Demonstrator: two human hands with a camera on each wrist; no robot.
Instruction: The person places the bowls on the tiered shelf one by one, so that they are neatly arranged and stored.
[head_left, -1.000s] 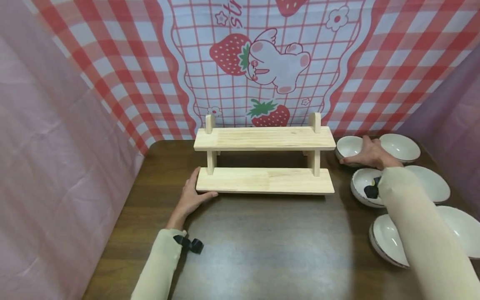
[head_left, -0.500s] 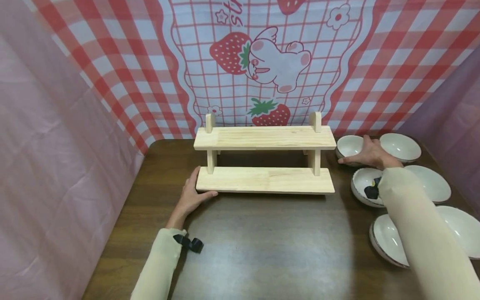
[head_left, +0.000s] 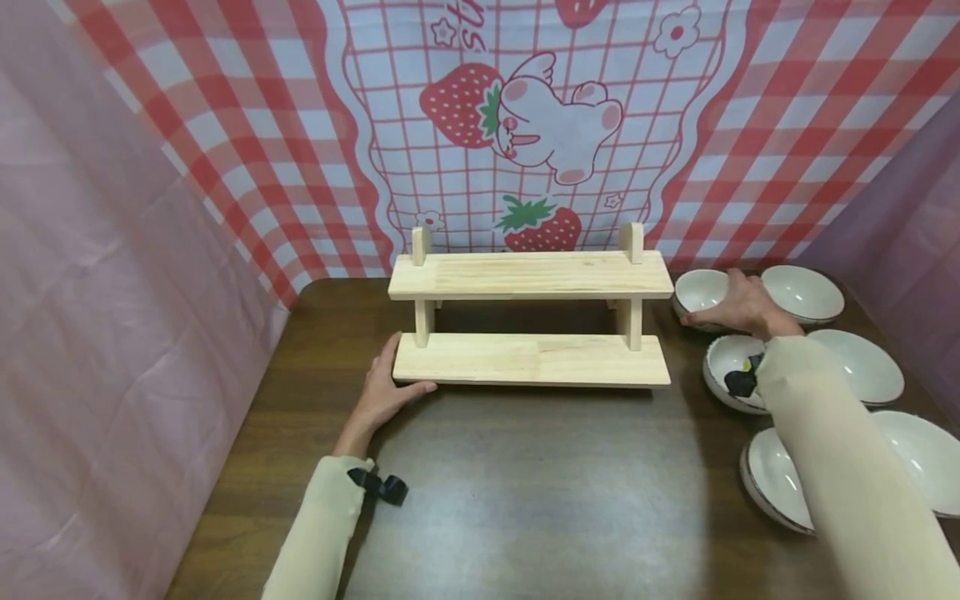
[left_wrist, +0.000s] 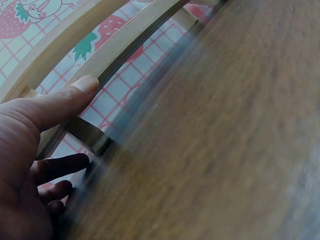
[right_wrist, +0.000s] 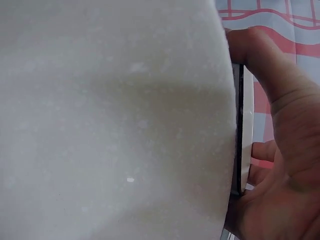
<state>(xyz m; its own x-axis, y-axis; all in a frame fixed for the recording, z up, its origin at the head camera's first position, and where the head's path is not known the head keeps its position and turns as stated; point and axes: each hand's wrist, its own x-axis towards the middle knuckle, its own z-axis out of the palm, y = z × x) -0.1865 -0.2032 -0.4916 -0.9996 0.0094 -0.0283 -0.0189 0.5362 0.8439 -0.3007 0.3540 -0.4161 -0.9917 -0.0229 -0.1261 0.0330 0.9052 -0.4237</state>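
Note:
A two-tier wooden shelf (head_left: 531, 360) stands at the back of the table. My left hand (head_left: 378, 392) holds the left end of its lower board, the thumb along the front edge. In the left wrist view the thumb (left_wrist: 85, 85) presses the board while the other fingers bend beneath it. At the back right, my right hand (head_left: 738, 307) grips a small white bowl (head_left: 699, 291) by its right side, the thumb toward the front. The right wrist view is mostly filled by the pale speckled inside of a nearer bowl (right_wrist: 115, 120), which hides much of the gripped one.
More white bowls stand on the right: one at the back right (head_left: 802, 294), two in the middle row, and a front pair, partly behind the right sleeve (head_left: 847, 450). A checked strawberry cloth (head_left: 555, 125) hangs close behind the shelf. The brown table (head_left: 540, 483) stretches forward.
Both hands keep their places on the shelf and the bowl. The whole head view shifts very slightly; nothing else visibly moves.

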